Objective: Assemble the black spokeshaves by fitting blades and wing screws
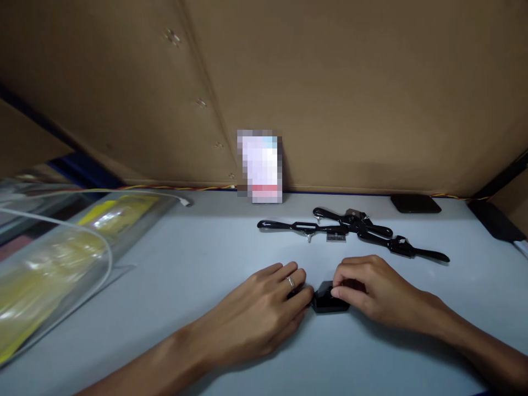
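Head view: pixelated, unreadable panel [262,168] beyond black tool [329,304].

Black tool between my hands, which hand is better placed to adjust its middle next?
Probably your right hand: its thumb and index finger are together at the black tool's middle, while your left hand lies at the other end, better placed to steady it.

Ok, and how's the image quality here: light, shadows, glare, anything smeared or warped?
Head view: dim, cool light, with soft shadow under the right hand; white glare on the plastic packaging; the upright rectangle at the back is pixelated; edges look stretched and the far left smeared; the black tool between the hands is too dark for fine detail.
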### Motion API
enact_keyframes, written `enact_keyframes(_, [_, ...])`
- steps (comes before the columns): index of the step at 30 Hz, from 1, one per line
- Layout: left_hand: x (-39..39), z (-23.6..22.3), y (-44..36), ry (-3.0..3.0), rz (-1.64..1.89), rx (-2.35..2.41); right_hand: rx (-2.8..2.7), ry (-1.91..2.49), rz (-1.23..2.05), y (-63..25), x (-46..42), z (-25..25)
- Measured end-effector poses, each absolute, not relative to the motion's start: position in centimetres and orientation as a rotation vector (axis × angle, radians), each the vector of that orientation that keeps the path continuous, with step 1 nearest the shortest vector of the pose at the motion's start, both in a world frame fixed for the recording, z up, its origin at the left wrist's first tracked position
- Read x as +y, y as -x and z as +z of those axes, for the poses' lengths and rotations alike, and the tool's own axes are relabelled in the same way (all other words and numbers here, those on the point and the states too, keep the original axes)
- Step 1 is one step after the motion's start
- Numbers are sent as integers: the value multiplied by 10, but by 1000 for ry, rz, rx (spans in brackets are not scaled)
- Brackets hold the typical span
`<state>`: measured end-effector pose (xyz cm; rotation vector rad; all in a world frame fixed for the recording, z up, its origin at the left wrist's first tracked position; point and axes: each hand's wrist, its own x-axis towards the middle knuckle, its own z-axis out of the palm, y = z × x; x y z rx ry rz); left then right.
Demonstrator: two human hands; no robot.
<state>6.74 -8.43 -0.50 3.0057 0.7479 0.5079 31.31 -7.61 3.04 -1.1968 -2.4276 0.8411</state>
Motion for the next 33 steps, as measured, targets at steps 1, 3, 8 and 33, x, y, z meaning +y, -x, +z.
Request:
enact_keyframes(1, [-84,-5,-67,-3005,507,750,-2407,1207,819,-314,-74,30])
enact_keyframes(3, [-84,-6,-67,-3004,501,752,-2367,1274,675,-319,-67,30])
enact_keyframes(8, [-83,-7,-67,-2999,503,748,-2216,1585,39,-351,-35,28])
enact_keyframes(33, [-83,-8,-67,-2990,539,746,-2260,1478,116,-385,14,-8])
